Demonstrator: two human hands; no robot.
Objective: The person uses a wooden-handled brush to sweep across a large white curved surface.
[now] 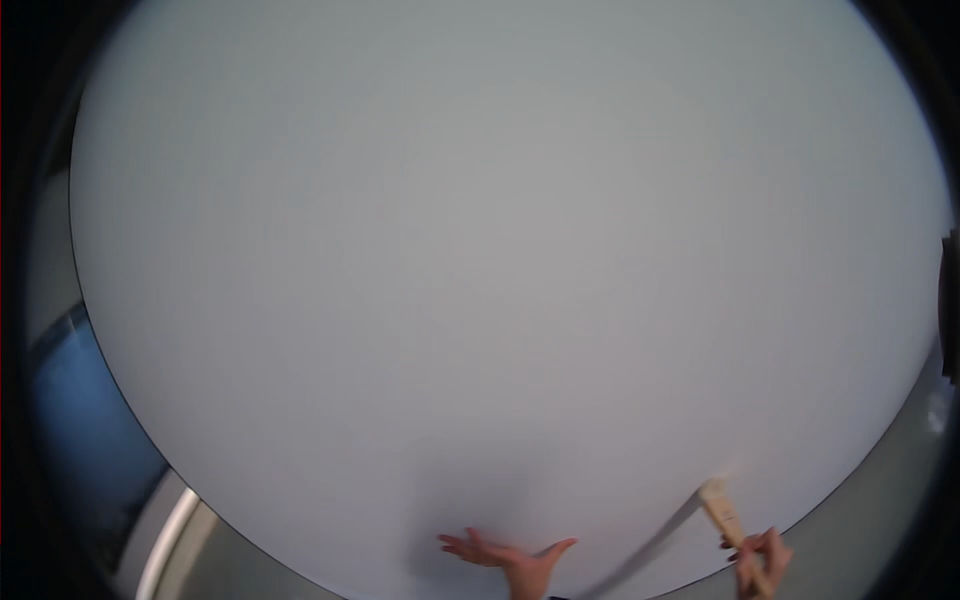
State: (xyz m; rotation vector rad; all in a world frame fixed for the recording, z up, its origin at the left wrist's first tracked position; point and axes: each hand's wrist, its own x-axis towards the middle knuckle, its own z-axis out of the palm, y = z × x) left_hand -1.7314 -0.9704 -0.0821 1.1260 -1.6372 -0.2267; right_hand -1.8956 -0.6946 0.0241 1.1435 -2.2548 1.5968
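A large, smooth, pale grey-white panel (480,250) fills most of the view, its edges bowed by the lens. At the lower right my right hand (766,558) grips the light wooden handle of a flat brush (722,510). The brush points up and to the left, with its pale bristle end at or close to the panel; whether it touches is hard to tell. Near the bottom middle, my left hand (505,558) holds nothing, fingers spread and thumb stretched out to the right. A soft shadow lies on the panel above and around it.
Beyond the panel's left edge is a dark blue, glossy surface (85,420). Below that runs a white bar or rail (165,545). A dark object (948,305) stands at the far right rim, too cut off to identify.
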